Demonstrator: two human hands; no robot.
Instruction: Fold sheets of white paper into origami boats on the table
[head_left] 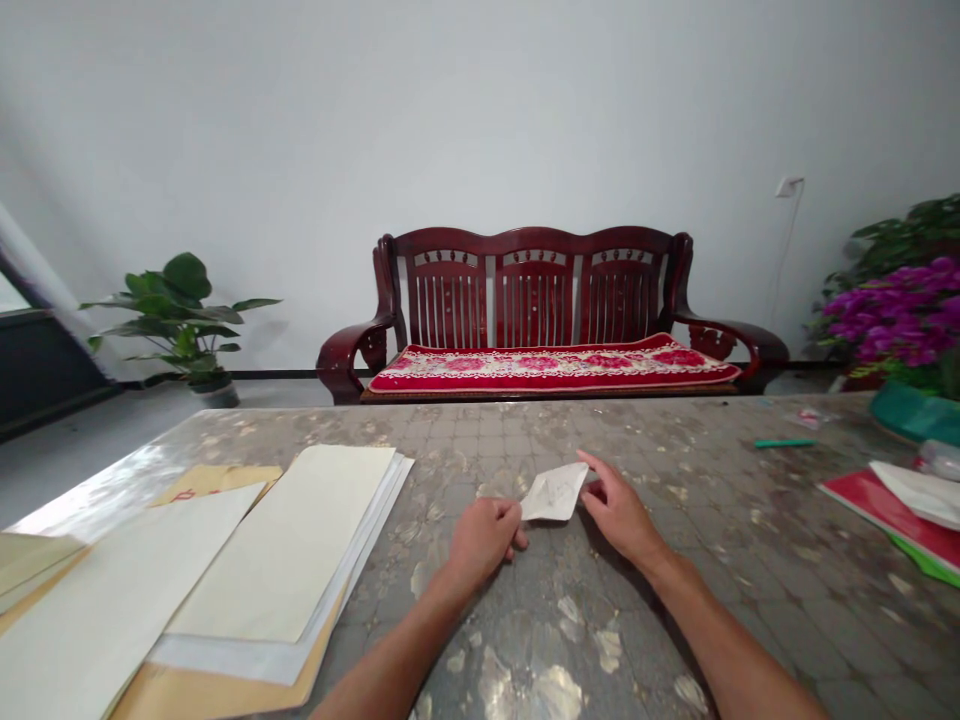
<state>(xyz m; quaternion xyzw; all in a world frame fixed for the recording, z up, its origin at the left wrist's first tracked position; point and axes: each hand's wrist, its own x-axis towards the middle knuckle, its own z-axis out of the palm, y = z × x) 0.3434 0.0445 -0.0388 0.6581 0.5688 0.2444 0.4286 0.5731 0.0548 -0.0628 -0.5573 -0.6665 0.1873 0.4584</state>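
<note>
The person's forearms (394, 645) come in nearest, from the bottom of the frame, over the table (450, 440). Right of centre, the left hand (486, 535) pinches the left corner of a small paper (553, 492); the right hand (621, 508) meets its right edge, fingers spread, its grip unclear. The work looks under way: the paper seems creased, not yet laid flat. What remains cannot be told. Sheets (289, 545) lie lower left.

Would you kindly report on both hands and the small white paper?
Left hand pinching small white paper, left edge. Right hand at right edge. Cream paper stack leftward, apart.
</note>
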